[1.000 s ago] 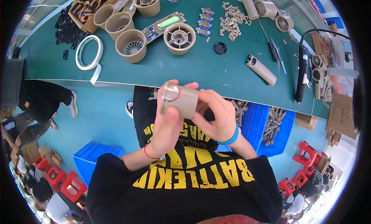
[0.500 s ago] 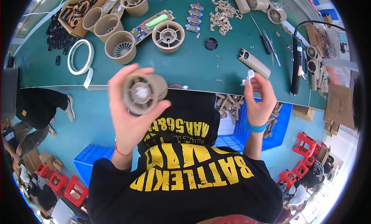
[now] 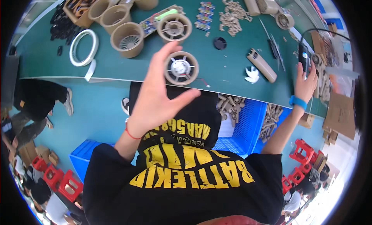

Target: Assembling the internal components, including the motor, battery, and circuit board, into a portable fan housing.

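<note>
My left hand (image 3: 153,91) is open, thumb and fingers spread beside a round beige fan housing (image 3: 195,69). That housing stands on the green table (image 3: 155,68) near its front edge, with a white-silver motor hub in its middle and a thin red wire with a small white plug. At the right, my right hand (image 3: 306,85) has its fingers around the lower part of a black corded electric screwdriver (image 3: 304,54), whose tip is hidden under the hand. A white fan blade (image 3: 252,75) lies loose beside a beige handle shell (image 3: 262,65).
Beige cups (image 3: 127,39), another fan housing (image 3: 174,27) and a tape roll (image 3: 84,47) stand to the left. Circuit boards (image 3: 205,16), small beige parts (image 3: 231,17), a black disc (image 3: 219,43) and tweezers (image 3: 277,50) lie farther back. A blue crate (image 3: 248,124) of parts sits below the edge.
My left hand has set the fan housing on the table and let go. My right hand has put down the white fan blade and moved right onto the electric screwdriver.
</note>
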`<action>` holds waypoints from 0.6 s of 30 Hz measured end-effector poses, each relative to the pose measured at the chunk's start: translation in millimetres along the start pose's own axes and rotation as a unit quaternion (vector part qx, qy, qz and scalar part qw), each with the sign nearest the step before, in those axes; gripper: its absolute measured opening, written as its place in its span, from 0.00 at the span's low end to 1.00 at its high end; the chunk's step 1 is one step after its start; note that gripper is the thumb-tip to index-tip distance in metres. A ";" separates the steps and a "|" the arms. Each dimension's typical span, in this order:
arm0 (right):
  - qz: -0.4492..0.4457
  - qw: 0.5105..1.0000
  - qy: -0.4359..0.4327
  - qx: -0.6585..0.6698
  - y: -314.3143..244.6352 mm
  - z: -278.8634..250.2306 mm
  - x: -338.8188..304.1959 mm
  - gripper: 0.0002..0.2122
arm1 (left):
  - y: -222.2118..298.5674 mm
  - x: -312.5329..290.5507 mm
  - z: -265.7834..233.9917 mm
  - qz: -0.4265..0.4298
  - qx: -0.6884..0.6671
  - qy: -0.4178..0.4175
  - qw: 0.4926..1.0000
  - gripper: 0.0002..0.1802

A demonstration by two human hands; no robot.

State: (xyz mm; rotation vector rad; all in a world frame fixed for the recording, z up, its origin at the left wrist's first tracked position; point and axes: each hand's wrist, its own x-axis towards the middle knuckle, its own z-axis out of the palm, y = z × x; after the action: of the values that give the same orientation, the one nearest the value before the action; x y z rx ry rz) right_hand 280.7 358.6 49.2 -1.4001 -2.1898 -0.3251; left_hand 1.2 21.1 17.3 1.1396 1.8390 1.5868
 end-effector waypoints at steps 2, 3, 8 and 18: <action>0.038 0.997 -0.036 -0.057 39.7 28.9 13.0 0.34 | -3.7 1.3 4.8 0.012 -0.043 -0.003 0.999 0.47; 0.025 0.998 -0.038 -0.048 37.7 37.2 16.4 0.34 | -3.3 -0.1 6.0 0.009 -0.038 0.012 0.999 0.47; 0.087 0.992 -0.088 0.007 53.5 58.9 31.0 0.30 | -9.2 0.2 17.9 0.006 0.053 0.068 0.996 0.39; 0.018 0.396 -0.293 0.870 -93.5 -69.1 31.4 0.27 | -16.6 2.3 13.8 0.052 0.092 0.074 0.992 0.37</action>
State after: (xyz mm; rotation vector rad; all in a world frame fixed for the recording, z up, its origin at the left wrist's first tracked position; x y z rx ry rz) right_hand 206.8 310.0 130.9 -0.0769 -1.2904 2.1359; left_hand 5.9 31.1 -1.3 1.2454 2.0891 1.6248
